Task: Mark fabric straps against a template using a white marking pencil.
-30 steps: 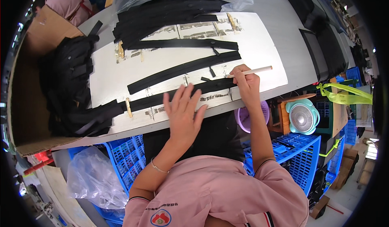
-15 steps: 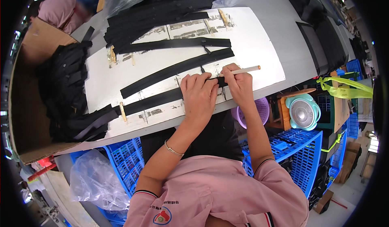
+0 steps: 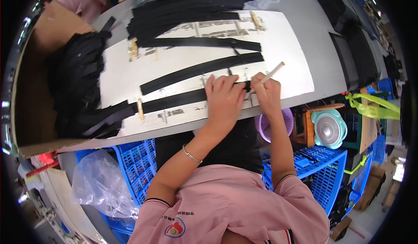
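Observation:
On a white board lies a long black fabric strip, its left part running toward a box. My left hand rests on this strip near its right end, fingers stretched out and pressing it down. Just right of it, my right hand grips a white pen-like stick with a brownish upper end. The stick slants up to the right; its lower tip is by the strip's end, mostly hidden by my fingers. Farther off lie a second black strip and a third one, both untouched.
A heap of black strips covers the board's far edge beside clear plastic. At left, a cardboard box holds more strips. Below the table edge are a purple basket, a turquoise fan and blue crates. Another person sits far left.
The whole view has shifted, moving the table slightly right and up in the picture. The stick in my right hand now stands more steeply. My left hand remains on the strip.

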`<state>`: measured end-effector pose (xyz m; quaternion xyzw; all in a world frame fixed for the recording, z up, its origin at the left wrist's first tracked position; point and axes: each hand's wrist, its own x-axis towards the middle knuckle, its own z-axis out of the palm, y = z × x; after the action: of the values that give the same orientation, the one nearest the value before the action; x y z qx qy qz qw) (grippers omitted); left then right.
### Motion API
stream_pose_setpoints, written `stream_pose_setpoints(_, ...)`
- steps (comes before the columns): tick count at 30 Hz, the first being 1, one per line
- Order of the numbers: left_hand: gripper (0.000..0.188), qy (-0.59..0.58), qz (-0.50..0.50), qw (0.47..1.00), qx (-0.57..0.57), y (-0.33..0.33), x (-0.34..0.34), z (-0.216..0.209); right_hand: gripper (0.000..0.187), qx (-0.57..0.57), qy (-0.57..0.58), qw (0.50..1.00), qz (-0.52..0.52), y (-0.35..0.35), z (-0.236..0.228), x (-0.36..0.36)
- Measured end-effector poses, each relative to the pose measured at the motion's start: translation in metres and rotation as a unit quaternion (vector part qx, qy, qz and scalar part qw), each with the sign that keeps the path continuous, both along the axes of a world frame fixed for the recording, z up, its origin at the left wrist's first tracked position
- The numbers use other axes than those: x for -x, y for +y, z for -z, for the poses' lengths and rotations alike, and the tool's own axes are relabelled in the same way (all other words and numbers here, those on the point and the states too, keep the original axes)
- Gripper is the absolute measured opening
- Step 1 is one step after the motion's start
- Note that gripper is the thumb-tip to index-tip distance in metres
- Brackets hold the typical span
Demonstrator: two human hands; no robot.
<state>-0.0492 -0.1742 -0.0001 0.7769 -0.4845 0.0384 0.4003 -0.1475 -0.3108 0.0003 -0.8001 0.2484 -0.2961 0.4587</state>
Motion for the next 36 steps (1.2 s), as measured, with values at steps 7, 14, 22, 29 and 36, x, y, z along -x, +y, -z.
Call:
stream_pose_setpoints(7,0.06,-0.017,0.039,0.993,-0.112,0.044,0.007,-0.001,0.028,-0.105,-0.079,0.988,0.085,-0.003,0.0,0.015)
stream_pose_setpoints(14,0.06,-0.062,0.053,0.992,-0.093,-0.001,-0.075,0.004,0.024,-0.136,-0.145,0.974,0.108,-0.004,0.008,0.008)
stream_pose_setpoints(22,0.049,-0.056,-0.018,0.991,-0.117,0.083,-0.084,-0.02,0.024,-0.179,-0.143,0.967,0.112,-0.006,0.011,0.011)
stream_pose_setpoints(29,0.041,-0.13,-0.268,0.935,-0.191,0.219,-0.124,-0.025,0.028,-0.133,-0.118,0.976,0.123,-0.004,0.009,0.004)
stream_pose_setpoints(36,0.025,-0.126,-0.214,0.969,-0.013,0.167,-0.118,-0.022,0.027,-0.125,-0.131,0.978,0.104,-0.006,0.011,0.006)
